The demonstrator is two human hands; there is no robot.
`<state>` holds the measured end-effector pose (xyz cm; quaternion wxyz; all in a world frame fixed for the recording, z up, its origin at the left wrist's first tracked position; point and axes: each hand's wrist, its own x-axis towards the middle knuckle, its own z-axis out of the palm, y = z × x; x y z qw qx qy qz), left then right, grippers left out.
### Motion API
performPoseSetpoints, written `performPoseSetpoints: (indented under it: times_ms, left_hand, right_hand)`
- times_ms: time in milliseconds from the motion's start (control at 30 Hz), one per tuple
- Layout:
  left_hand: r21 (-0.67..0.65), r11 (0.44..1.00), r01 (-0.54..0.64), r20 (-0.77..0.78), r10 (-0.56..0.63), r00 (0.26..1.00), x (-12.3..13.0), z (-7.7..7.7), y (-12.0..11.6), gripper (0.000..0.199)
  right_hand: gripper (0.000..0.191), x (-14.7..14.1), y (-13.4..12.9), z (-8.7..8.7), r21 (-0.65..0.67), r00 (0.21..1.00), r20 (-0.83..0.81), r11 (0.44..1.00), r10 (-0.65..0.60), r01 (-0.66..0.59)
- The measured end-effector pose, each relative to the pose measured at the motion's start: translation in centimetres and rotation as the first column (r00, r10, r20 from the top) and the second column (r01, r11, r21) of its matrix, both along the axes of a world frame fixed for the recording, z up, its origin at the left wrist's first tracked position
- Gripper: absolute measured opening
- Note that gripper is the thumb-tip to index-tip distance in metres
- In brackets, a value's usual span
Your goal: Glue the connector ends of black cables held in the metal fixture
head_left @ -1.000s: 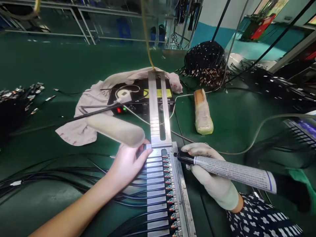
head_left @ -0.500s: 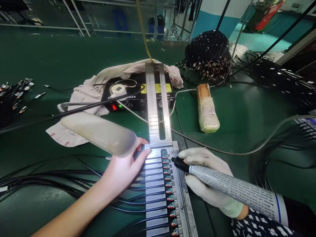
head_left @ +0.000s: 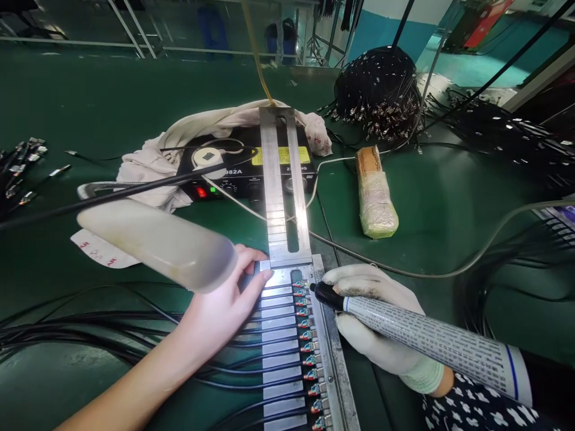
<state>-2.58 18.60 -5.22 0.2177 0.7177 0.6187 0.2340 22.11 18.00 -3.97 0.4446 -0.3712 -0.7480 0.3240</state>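
My bare left hand [head_left: 227, 299] grips the upper left corner of a long metal cable fixture [head_left: 281, 374], thumb on its edge and fingers beyond. Black cables [head_left: 281, 352] lie side by side across the fixture, their small connectors with coloured wires [head_left: 309, 347] lined up along its right side. My gloved right hand [head_left: 381, 317] is closed around a printed tube with a black tip [head_left: 417, 335]. The tip is at the topmost connector [head_left: 300, 285]; I cannot tell whether they touch. A slotted metal plate [head_left: 273, 179] extends beyond the fixture.
A pale translucent cylinder [head_left: 162, 242] hangs over my left wrist. Behind the plate stands a black control box [head_left: 242, 176] with a cloth [head_left: 150, 164] around it. A wrapped block [head_left: 377, 203], a cable heap [head_left: 377, 90] and a loose grey cord [head_left: 431, 275] lie to the right.
The view has shifted slightly, so most things sit a little further left and higher. The tube's tip stays by the topmost connector, and both hands keep their grip.
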Motion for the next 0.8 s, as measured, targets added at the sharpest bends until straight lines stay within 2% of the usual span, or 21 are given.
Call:
performPoseSetpoints:
  times_ms: [400,800]
  left_hand:
    - [-0.008,1.000,0.007,-0.005,-0.007,1.000,0.09,0.21,-0.01,0.026]
    - [0.002,1.000,0.013,-0.004,-0.013,1.000,-0.05,0.12,-0.02,0.025]
  right_hand:
    - [0.032,-0.09,-0.23,0.44,-0.034,0.998,-0.059,0.999,-0.015,0.013]
    - [0.032,-0.07,-0.15,0.22,-0.009,0.998,-0.053,1.000,-0.016,0.016]
